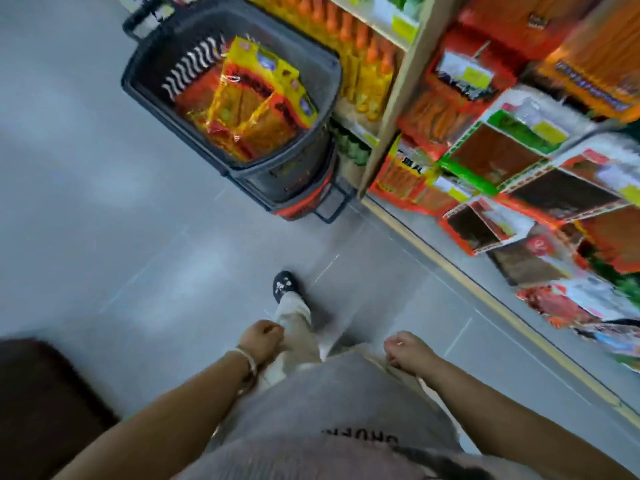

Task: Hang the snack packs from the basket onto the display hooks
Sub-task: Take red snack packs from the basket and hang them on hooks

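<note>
Left hand (261, 341) and right hand (407, 349) at the waist, near, fingers curled. The left holds nothing; whether the right pinches the shirt (332, 403) hem cannot be told. Snack packs (249, 102) stand in the black basket (277, 174) on the floor, far centre, just left of the display rack (502, 157), itself blurred.

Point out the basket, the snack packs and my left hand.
basket (159, 58): head view, bare inner wall.
snack packs (249, 109): head view, middle of the pile.
left hand (261, 336): head view, back of the hand.
</note>
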A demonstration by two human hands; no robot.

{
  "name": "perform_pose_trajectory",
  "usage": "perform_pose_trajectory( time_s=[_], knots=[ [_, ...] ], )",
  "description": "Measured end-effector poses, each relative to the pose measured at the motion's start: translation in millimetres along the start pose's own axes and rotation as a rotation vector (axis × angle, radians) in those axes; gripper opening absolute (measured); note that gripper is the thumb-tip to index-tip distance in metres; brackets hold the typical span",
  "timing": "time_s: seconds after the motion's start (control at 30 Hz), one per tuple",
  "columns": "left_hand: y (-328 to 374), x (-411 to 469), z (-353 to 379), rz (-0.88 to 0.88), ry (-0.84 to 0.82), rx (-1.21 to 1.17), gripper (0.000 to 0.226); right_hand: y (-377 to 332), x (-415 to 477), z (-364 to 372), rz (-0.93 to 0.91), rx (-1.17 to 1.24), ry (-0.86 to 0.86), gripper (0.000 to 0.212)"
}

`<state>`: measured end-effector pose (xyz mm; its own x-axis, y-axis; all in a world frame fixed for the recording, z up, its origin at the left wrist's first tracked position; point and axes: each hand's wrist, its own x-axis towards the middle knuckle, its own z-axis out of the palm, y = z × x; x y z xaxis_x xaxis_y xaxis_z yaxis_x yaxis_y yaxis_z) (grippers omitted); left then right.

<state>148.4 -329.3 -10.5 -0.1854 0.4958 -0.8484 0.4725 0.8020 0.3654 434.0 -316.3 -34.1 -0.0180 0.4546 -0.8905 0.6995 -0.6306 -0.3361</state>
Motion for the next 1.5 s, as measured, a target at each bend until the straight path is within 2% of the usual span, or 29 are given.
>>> perform_pose_trajectory(
  time_s=[0.07,0.17,0.27,0.37,0.5,0.7,0.9,1.07,1.2,1.3,1.4,1.5],
  knots=[
    [-0.5,13.1,-30.2,-0.037,0.010,-0.063,0.019,-39.9,12.9,-2.7,-0.011,-0.025,-0.005,0.032],
    [5.8,36.6,-81.1,-0.093,-0.002,-0.294,0.010,-108.0,30.3,-2.4,-0.047,-0.084,-0.029,0.030],
    [15.7,59.4,-133.7,-0.110,0.015,-0.386,0.012,-178.0,46.2,-0.6,-0.104,-0.032,-0.023,0.025],
    [29.8,81.0,-178.1,-0.084,0.094,-0.466,0.013,-249.4,56.2,-2.2,-0.205,0.090,-0.009,0.006],
    [60.1,103.2,-216.4,-0.012,0.121,-0.635,0.014,-337.0,68.8,-13.8,-0.365,0.201,0.003,0.008],
    [101.8,132.7,-248.4,0.029,0.179,-0.724,0.018,-424.7,115.9,-45.6,-0.420,0.109,0.028,0.011],
    [174.4,166.8,-265.0,0.213,0.194,-0.527,0.015,-450.7,165.6,-75.4,-0.317,0.102,0.069,0.011],
    [241.9,222.8,-264.4,0.352,0.173,-0.148,0.033,-439.8,194.9,-87.0,-0.238,0.100,0.072,0.014],
    [268.6,266.0,-256.1,0.302,0.227,0.111,0.053,-440.2,210.7,-93.6,-0.227,0.123,0.050,0.009],
    [279.6,289.2,-247.3,0.266,0.114,0.222,0.061,-448.5,218.3,-100.2,-0.236,0.195,0.032,0.009],
    [284.0,303.0,-244.0,0.225,0.130,0.326,0.061,-450.7,227.7,-109.2,-0.202,0.252,0.044,0.011],
    [280.8,309.3,-240.5,0.186,0.137,0.418,0.050,-447.3,235.8,-116.3,-0.155,0.253,0.042,0.012]
  ],
)
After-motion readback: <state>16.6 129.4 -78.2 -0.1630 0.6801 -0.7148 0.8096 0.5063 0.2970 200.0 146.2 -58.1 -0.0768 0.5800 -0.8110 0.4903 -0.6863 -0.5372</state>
